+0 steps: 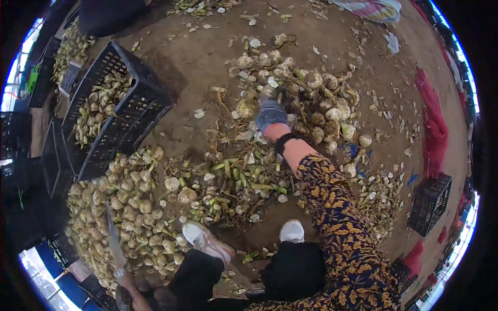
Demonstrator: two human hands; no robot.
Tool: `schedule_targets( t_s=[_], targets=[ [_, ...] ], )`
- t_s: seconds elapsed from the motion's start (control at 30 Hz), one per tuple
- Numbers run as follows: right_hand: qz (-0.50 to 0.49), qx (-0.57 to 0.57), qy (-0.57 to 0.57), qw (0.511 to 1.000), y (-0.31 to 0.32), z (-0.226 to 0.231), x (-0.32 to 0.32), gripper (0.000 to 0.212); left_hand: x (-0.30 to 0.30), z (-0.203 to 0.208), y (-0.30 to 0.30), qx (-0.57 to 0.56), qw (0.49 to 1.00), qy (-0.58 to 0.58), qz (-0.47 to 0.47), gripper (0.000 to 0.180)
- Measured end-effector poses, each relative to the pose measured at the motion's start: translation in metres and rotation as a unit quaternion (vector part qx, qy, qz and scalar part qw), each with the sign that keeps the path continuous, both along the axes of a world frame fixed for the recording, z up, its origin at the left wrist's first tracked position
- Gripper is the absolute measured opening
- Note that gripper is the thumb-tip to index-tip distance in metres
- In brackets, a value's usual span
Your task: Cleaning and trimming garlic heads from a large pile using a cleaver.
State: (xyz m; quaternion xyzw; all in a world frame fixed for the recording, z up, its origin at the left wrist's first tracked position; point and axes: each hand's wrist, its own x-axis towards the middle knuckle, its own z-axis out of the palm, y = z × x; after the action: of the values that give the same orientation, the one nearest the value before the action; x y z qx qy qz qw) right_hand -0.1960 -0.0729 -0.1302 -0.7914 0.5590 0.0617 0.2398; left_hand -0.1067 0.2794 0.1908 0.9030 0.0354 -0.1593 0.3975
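My right hand point(272, 113), in a grey-blue glove with a dark band at the wrist, reaches forward to the left part of a loose heap of garlic bulbs point(336, 111). Its fingers are blurred and partly hidden, so a grip cannot be made out. Low at the left, my left hand point(124, 299), dark and only partly visible, is closed around the handle of a knife point(115, 241). The blade points forward over a large pile of trimmed garlic bulbs point(135, 207). Cut stems point(233, 179) and dry skins lie between the two piles.
A black plastic crate point(148, 98) stands tilted at the left with garlic inside. More garlic point(72, 49) lies beyond it. On the right are a small black crate point(429, 205) and red netting point(433, 124). My shoes point(207, 242) rest beside the stem scraps.
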Motion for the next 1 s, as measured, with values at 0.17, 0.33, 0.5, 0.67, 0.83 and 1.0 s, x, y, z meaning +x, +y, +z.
schedule_targets(
  t_s=[0.17, 0.33, 0.5, 0.67, 0.83, 1.0],
  targets=[
    [0.04, -0.095, -0.04, 0.994, 0.01, -0.026, 0.005, 0.038, -0.006, 0.0, 0.02, -0.086, 0.996, 0.035, -0.001, 0.036],
    [0.086, -0.075, -0.239, 0.964, 0.069, 0.005, -0.022, 0.034, -0.005, 0.013, 0.007, -0.534, 0.773, 0.26, 0.221, 0.04],
    [-0.043, -0.149, -0.296, 0.943, 0.027, 0.029, -0.09, 0.03, -0.014, 0.017, 0.006, -0.433, 0.855, 0.268, 0.097, 0.041],
    [-0.076, -0.098, -0.042, 0.991, -0.005, 0.001, -0.112, 0.038, -0.021, 0.015, 0.005, -0.43, 0.858, 0.279, -0.003, 0.041],
    [-0.005, -0.126, -0.172, 0.977, 0.06, 0.001, -0.058, 0.043, -0.002, 0.013, 0.048, -0.594, 0.659, 0.361, 0.287, 0.042],
    [0.131, 0.035, -0.329, 0.935, 0.118, 0.045, -0.055, 0.037, -0.032, 0.019, -0.016, -0.175, 0.957, 0.178, 0.152, 0.034]
  ],
)
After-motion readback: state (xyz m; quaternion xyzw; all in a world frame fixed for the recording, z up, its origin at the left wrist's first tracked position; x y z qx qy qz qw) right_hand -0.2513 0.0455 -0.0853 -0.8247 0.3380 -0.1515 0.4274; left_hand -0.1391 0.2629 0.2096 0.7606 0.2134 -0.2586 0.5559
